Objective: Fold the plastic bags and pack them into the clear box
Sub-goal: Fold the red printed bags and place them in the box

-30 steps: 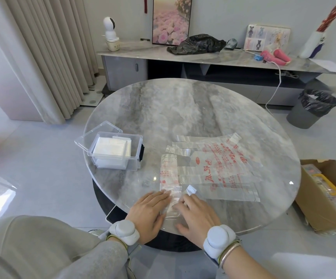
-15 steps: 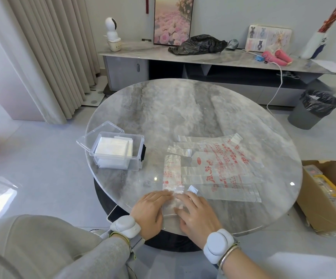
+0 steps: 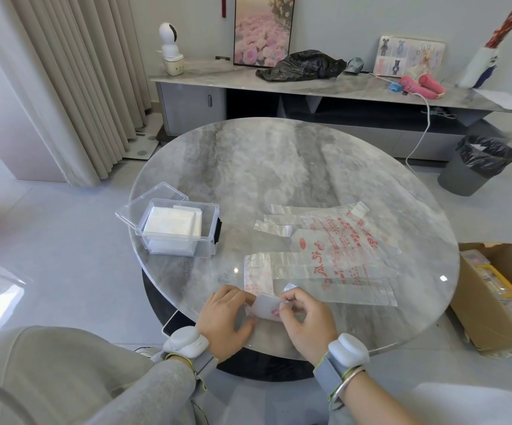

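A narrow strip of clear plastic bag with red print [image 3: 259, 273] lies on the round marble table [image 3: 279, 167], running away from me. Its near end is lifted into a small fold [image 3: 265, 308]. My left hand [image 3: 225, 317] and my right hand [image 3: 307, 319] each pinch one side of that fold near the table's front edge. Several more flat clear bags with red print [image 3: 337, 253] are spread to the right. The clear box [image 3: 181, 230] stands at the table's left edge with white folded bags inside, its lid [image 3: 147, 204] leaning behind it.
A cardboard box [image 3: 494, 296] with odds and ends sits on the floor at the right. A grey bin [image 3: 475, 164] with a black liner stands further back. A low sideboard [image 3: 310, 90] along the wall holds a black bag, a camera and pink items.
My hands lay flat, pressing the near end of the strip onto the table. Now both have curled and lifted that end, turning it over into a fold.
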The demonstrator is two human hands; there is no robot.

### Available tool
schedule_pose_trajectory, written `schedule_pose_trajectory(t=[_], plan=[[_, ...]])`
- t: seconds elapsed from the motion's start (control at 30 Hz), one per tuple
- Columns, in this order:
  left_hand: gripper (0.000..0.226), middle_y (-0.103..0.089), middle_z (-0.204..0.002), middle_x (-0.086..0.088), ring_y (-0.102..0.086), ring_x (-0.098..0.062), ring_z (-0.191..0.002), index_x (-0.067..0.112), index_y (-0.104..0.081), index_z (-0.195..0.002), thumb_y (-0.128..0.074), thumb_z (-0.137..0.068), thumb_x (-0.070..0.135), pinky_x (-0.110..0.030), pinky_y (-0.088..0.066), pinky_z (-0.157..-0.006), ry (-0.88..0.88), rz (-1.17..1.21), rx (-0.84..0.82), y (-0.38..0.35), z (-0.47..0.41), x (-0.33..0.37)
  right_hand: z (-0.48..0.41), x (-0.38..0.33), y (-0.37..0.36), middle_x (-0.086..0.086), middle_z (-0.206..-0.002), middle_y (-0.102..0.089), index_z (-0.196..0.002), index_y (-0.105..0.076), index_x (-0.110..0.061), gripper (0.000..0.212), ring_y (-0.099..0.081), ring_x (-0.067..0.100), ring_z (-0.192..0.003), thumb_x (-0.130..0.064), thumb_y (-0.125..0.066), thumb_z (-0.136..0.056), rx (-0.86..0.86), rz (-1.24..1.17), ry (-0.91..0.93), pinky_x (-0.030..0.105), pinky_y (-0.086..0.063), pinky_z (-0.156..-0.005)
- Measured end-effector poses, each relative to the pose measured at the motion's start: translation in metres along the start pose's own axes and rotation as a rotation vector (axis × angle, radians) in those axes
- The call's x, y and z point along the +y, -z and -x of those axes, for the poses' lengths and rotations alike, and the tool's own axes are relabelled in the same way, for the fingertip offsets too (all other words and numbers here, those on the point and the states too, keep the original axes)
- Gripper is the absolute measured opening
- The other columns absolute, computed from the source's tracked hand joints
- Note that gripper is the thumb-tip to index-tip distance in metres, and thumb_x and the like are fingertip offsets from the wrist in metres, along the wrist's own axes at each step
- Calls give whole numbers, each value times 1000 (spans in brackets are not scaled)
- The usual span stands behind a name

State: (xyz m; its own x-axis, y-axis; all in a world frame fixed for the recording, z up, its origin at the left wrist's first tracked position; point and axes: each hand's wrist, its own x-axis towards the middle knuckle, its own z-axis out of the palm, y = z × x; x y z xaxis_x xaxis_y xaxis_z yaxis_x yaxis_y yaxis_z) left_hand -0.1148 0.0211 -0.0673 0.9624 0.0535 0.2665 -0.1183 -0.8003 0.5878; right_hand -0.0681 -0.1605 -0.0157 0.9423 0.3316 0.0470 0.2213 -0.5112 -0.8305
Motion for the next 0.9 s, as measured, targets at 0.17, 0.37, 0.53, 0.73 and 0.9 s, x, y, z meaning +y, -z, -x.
schedule_pose_trajectory(t=[0.17, 0.37, 0.53, 0.73, 0.9], plan=[[21, -59, -85, 21, -49, -6, -93, 25, -67, -82, -55, -77, 41, -24, -40, -79, -5, -18, 88, -3, 0, -2, -7, -4, 0, -8, -71, -72, -81, -64, -18, 13, -68, 6, -72, -8, -59, -89, 20, -198, -121, 33, -55, -75], [39, -55, -92, 19, -48, -3, -94, 32, -69, -86, -41, -75, 56, -11, -27, -84, 184, 68, 37, -1, 2, 5, -13, 0, -5, -6, -84, -74, -98, -58, -23, 11, -69, 3, -78, -29, -63, -91, 33, -298, -231, 31, -57, -73], [21, -61, -78, 17, -51, -3, -87, 36, -71, -91, -53, -85, 46, -20, -35, -76, 320, 115, -5, -1, -3, 10, -13, 18, -12, -4, -84, -71, -102, -60, -26, 24, -68, 10, -79, -40, -68, -84, -48, -158, -325, 33, -56, -78], [11, -69, -66, 15, -56, -2, -79, 34, -59, -99, -62, -89, 34, -27, -49, -70, 408, 142, 19, -3, -9, 13, -12, 22, -17, -12, -80, -65, -97, -61, -26, 18, -60, 6, -72, -15, -68, -85, -70, -30, -282, 25, -53, -74], [11, -57, -67, 18, -51, -4, -82, 29, -64, -84, -66, -88, 39, -19, -41, -65, 423, 53, 108, -4, -11, 19, -18, 27, -19, -9, -75, -65, -96, -59, -31, 16, -62, 9, -70, -20, -67, -87, -58, 13, -290, 33, -54, -73]])
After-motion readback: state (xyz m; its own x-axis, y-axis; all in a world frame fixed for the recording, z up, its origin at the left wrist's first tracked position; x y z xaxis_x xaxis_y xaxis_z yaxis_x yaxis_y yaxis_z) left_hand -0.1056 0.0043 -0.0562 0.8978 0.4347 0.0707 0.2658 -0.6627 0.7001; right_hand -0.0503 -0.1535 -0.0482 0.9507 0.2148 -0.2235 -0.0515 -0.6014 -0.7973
